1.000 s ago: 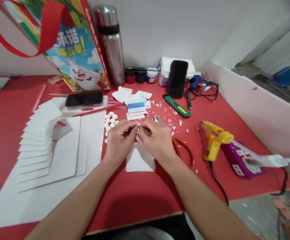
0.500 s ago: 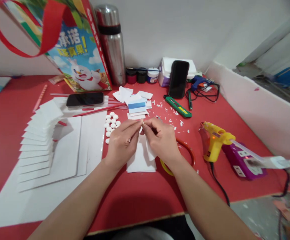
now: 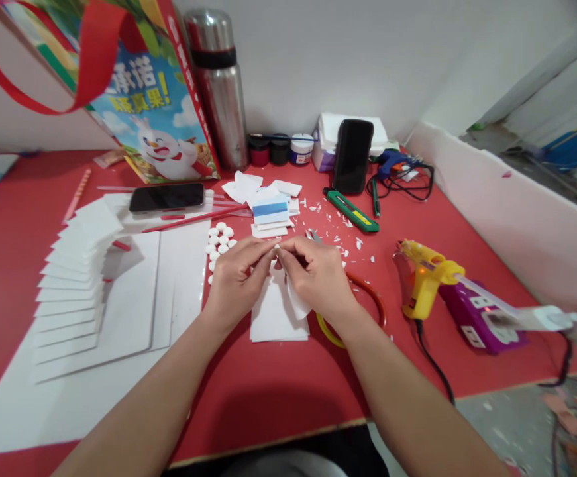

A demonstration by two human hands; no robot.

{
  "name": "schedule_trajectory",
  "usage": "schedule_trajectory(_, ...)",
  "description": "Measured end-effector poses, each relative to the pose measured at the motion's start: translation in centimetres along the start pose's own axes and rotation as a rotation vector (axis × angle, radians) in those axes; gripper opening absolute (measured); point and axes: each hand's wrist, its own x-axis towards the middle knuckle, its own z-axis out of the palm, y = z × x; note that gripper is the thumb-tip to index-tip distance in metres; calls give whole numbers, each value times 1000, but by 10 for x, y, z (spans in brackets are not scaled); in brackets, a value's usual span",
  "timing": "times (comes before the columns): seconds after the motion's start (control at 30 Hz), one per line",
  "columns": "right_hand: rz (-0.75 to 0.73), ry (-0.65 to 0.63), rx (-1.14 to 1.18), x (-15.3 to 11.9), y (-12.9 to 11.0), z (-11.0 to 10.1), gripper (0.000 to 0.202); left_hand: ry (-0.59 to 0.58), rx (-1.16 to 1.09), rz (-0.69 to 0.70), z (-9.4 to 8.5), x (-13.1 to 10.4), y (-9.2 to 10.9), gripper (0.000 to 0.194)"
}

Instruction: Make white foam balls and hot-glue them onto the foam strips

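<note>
Red tabletop (image 3: pixel 268 391) bare toward its near edge, both hands' fingers (image 3: pixel 267 255) pinching a small white piece (image 3: pixel 277 247)

Red tabletop (image 3: pixel 278 391) w/ pale wall (image 3: pixel 288 66) behind; grey floor (image 3: pixel 497 424) R.

Your counter (image 3: pixel 268 391) is plain red. Near its back edge, the bag (image 3: pixel 173 122) is printed in blue and green, with white and yellow letters and a white rabbit; its handle (image 3: pixel 94 63) is red. The flask (image 3: pixel 226 112) is silver with a black band. The small piece (image 3: pixel 277 247) you pinch is white, and the paper stack (image 3: pixel 278 321) toward the front edge is also white. One card (image 3: pixel 271 211) shows a blue stripe. Toward the right edge, the glue gun (image 3: pixel 423 278) is yellow, the box (image 3: pixel 477 321) purple, and the cutter (image 3: pixel 350 209) green with a yellow label.
</note>
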Motion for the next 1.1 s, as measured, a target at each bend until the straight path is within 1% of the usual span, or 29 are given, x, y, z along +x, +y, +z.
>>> schedule_trajectory(0.07,82,-8,107,1,0,1,15,7,56,11,0,0,2,21)
schedule_trajectory(0.17,311,-54,432,5,-2,0,13,30,67,-43,1,0,4,19)
schedule_trajectory(0.23,444,-88,585,7,-4,-2,23,53,5,-119,1,0,4,17)
schedule_trajectory(0.27,485,-103,621,7,-5,-4,26,63,-43,-165,1,0,4,15)
schedule_trajectory(0.33,522,-120,636,8,-6,-6,29,68,-156,-261,1,1,3,14)
schedule_trajectory(0.4,512,-111,623,9,-5,-8,29,54,-257,-332,0,2,3,14)
schedule_trajectory(0.47,479,-84,587,9,-3,-7,28,35,-319,-373,0,2,3,15)
schedule_trajectory(0.6,386,-2,374,8,1,-3,21,34,-331,-388,2,1,4,16)
schedule_trajectory(0.73,269,115,168,4,0,5,14,68,-221,-285,3,0,6,14)
schedule_trajectory(0.83,168,176,107,-1,-4,11,13,103,-136,-196,3,-1,6,12)
schedule_trajectory(0.93,95,166,110,-6,-6,14,12,142,-87,-136,3,-2,5,13)
schedule_trajectory(1.1,88,149,160,-7,-7,15,13,181,-3,-72,5,-4,5,14)
